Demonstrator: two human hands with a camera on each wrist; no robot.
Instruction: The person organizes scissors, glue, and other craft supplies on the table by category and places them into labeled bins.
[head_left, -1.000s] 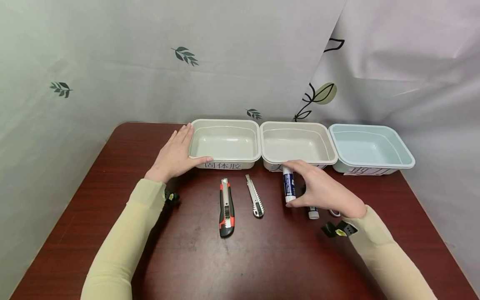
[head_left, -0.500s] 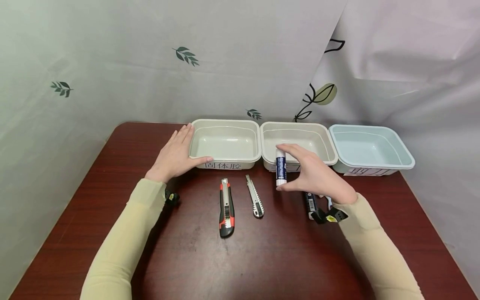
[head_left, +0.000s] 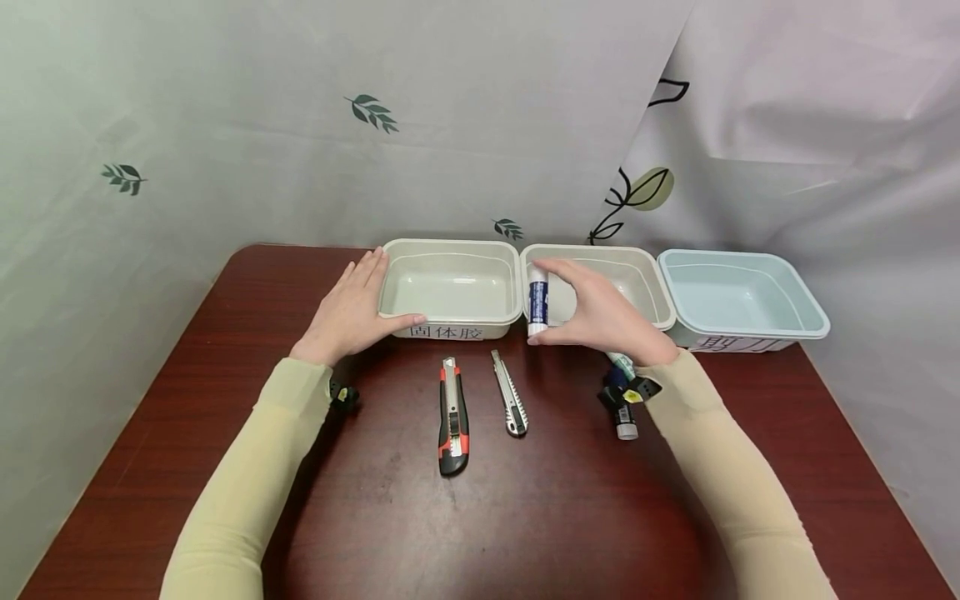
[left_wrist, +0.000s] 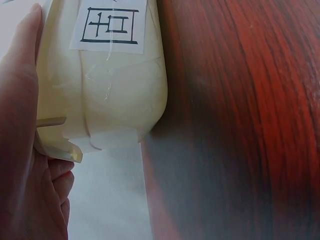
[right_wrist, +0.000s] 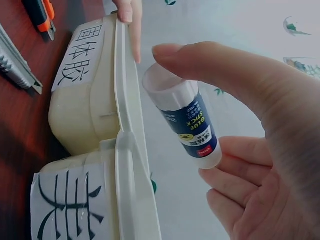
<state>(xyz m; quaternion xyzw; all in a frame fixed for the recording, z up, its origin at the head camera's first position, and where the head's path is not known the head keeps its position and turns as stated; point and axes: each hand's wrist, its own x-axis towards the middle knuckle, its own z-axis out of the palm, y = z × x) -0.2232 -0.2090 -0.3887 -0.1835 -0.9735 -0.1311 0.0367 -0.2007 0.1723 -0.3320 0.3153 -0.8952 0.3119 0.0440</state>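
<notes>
My right hand pinches a blue-and-white glue stick end to end between thumb and fingertips. In the head view the glue stick overlaps the left end of the middle bin; in the right wrist view the same glue stick hangs above the rims, its printed label showing. My left hand rests with straight, spread fingers on the left corner of the cream bin, its thumb along the front rim. That bin bears a handwritten paper label on its front wall.
A red-and-black utility knife and a slim silver cutter lie in front of the bins. Beneath the right wrist lies another glue stick, partly hidden. A pale blue bin ends the row on the right, near the curtain.
My right hand has carried the glue stick up and leftward, from before the middle bin to over its left end. My left hand has stayed on the cream bin.
</notes>
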